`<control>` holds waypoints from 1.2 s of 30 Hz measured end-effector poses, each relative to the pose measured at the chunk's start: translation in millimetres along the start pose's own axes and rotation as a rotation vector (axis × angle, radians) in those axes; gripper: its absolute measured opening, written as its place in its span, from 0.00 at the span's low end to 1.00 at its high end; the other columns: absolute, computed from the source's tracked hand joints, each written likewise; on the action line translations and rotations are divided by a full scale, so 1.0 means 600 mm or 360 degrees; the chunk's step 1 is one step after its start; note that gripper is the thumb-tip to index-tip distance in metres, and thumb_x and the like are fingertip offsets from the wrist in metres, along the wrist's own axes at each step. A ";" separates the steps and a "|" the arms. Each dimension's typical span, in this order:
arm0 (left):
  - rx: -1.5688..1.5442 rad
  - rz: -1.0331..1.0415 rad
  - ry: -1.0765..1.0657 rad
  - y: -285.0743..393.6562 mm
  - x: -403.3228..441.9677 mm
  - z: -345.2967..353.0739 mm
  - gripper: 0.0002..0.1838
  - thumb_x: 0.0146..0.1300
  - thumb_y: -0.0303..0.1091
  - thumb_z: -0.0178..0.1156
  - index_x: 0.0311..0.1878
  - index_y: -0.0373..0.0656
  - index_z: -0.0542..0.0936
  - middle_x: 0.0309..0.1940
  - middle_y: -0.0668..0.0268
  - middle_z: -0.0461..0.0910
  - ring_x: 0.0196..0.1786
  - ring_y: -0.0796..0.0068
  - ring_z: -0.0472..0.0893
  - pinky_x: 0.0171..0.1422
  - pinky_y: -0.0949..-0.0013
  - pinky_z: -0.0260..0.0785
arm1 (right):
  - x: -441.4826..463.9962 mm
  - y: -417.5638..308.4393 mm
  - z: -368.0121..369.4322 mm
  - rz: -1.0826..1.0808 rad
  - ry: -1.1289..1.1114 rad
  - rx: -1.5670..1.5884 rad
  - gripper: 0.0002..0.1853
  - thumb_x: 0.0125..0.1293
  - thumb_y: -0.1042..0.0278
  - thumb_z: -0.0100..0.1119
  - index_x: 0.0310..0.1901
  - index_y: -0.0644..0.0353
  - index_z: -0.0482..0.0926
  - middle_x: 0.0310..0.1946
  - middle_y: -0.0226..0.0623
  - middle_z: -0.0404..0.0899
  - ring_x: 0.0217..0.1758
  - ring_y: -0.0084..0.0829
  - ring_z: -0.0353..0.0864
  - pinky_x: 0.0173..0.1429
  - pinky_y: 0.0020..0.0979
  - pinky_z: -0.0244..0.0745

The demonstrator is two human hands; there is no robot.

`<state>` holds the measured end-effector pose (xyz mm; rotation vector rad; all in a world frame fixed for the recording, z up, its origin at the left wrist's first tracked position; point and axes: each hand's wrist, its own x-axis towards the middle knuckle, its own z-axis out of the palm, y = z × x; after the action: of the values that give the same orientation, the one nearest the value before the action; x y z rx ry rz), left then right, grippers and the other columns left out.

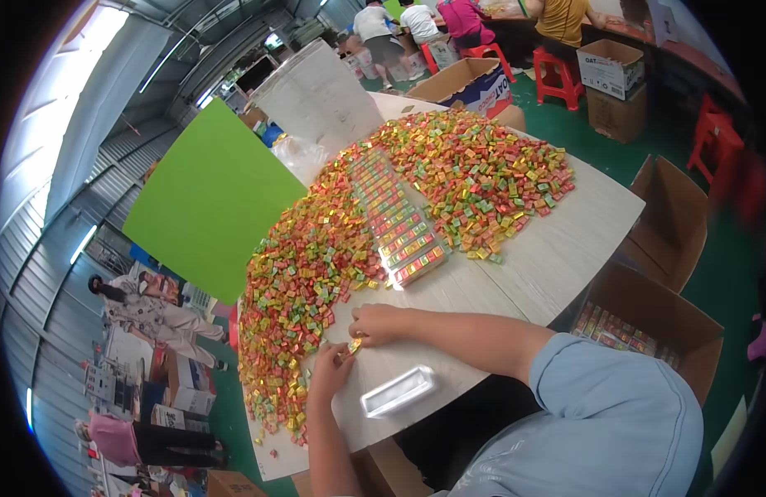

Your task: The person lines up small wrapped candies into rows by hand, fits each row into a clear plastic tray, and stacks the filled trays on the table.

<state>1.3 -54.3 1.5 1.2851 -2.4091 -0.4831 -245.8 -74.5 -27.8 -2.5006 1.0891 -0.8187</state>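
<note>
Two hands (333, 364) (378, 324), one green board (213, 207), one loose tray (398, 391)

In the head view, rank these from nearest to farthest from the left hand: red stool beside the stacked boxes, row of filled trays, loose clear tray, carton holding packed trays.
From the left hand:
1. Loose clear tray, just right
2. Row of filled trays, mid-table
3. Carton, right side
4. Red stool, beyond the table
</note>
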 end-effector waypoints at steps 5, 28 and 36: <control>-0.0044 -0.0078 0.0133 0.028 -0.013 0.005 0.16 0.63 0.27 0.74 0.54 0.36 0.87 0.38 0.59 0.78 0.35 0.68 0.78 0.42 0.65 0.73 | 0.001 -0.002 -0.010 0.0012 -0.0071 0.0038 0.14 0.65 0.55 0.68 0.49 0.46 0.88 0.52 0.46 0.79 0.54 0.51 0.82 0.58 0.49 0.79; 0.0085 -0.0158 0.0318 0.060 -0.008 0.024 0.17 0.61 0.37 0.73 0.54 0.46 0.90 0.39 0.52 0.80 0.43 0.52 0.84 0.50 0.55 0.77 | -0.004 -0.003 -0.020 -0.0108 -0.0014 -0.0043 0.15 0.66 0.52 0.71 0.52 0.43 0.90 0.48 0.42 0.83 0.56 0.48 0.82 0.63 0.46 0.78; 0.0168 0.0129 0.0566 0.109 -0.027 -0.031 0.18 0.59 0.36 0.75 0.54 0.48 0.89 0.39 0.55 0.80 0.39 0.57 0.83 0.46 0.57 0.77 | -0.013 -0.099 -0.122 -0.0344 0.0178 -0.0524 0.15 0.65 0.52 0.72 0.49 0.47 0.90 0.41 0.41 0.84 0.51 0.45 0.83 0.55 0.46 0.79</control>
<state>-28.2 -8.6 45.3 1.1942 -2.1974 -0.0932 -260.0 -31.8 55.5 -2.9190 1.0771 -0.9107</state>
